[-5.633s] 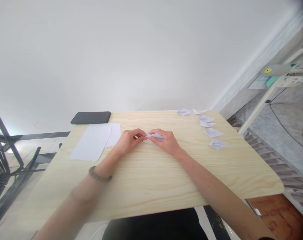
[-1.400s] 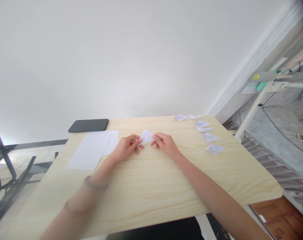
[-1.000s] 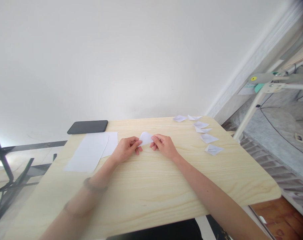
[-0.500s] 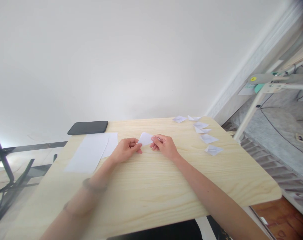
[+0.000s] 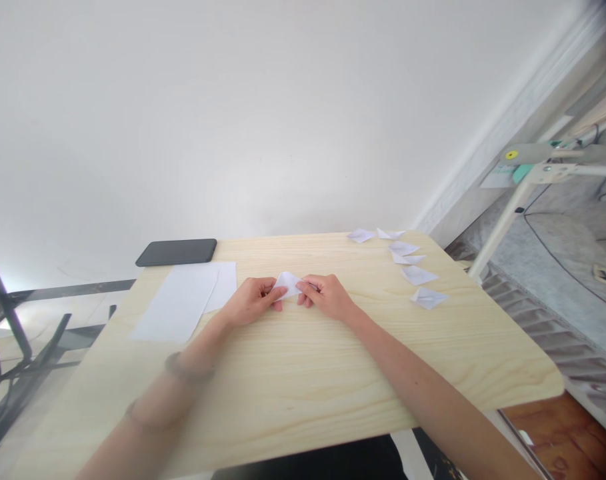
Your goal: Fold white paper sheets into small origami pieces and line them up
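Note:
A small white folded paper piece (image 5: 289,284) is held just above the light wooden table (image 5: 303,373), near its middle. My left hand (image 5: 253,301) pinches its left side with fingers closed. My right hand (image 5: 325,296) pinches its right side, fingers curled on the paper. A bead bracelet sits on my left wrist. Several finished folded paper pieces (image 5: 417,275) lie in a curved row at the table's far right.
White paper sheets (image 5: 183,300) lie at the left of the table, with a dark phone (image 5: 177,252) behind them at the far edge. A black metal frame (image 5: 3,333) stands left of the table. A white stand (image 5: 513,200) rises at the right.
The paper piece was pressed flat between both hands, then lifted and opened out; now it is lower and folded narrower. Both hands kept hold throughout.

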Demonstrator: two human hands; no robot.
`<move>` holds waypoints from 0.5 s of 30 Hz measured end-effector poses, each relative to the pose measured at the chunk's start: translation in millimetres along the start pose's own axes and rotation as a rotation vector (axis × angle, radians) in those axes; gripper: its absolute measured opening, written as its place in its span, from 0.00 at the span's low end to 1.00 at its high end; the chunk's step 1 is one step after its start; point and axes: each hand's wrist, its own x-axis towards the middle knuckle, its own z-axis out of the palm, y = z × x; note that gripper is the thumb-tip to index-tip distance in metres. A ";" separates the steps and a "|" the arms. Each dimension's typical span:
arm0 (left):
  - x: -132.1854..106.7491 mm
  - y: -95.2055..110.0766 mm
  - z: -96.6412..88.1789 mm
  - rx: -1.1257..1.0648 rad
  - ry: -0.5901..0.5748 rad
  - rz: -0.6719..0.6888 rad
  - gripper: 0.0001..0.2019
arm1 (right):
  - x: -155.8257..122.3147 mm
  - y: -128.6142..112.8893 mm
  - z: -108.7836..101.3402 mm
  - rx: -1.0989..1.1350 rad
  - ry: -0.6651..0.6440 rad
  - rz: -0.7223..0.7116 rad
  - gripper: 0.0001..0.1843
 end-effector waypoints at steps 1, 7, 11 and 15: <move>0.0 0.4 0.0 0.000 0.002 0.000 0.20 | 0.2 0.3 -0.2 0.000 -0.002 0.003 0.19; 3.0 -0.1 3.1 -0.028 0.124 -0.006 0.18 | 2.1 2.6 0.1 0.100 0.031 0.050 0.19; 3.7 -0.8 2.5 -0.108 0.218 -0.025 0.17 | 2.8 4.4 1.2 0.162 0.069 0.075 0.20; 3.4 -1.3 0.5 -0.178 0.175 -0.002 0.19 | 3.9 6.4 1.4 0.197 0.116 0.095 0.21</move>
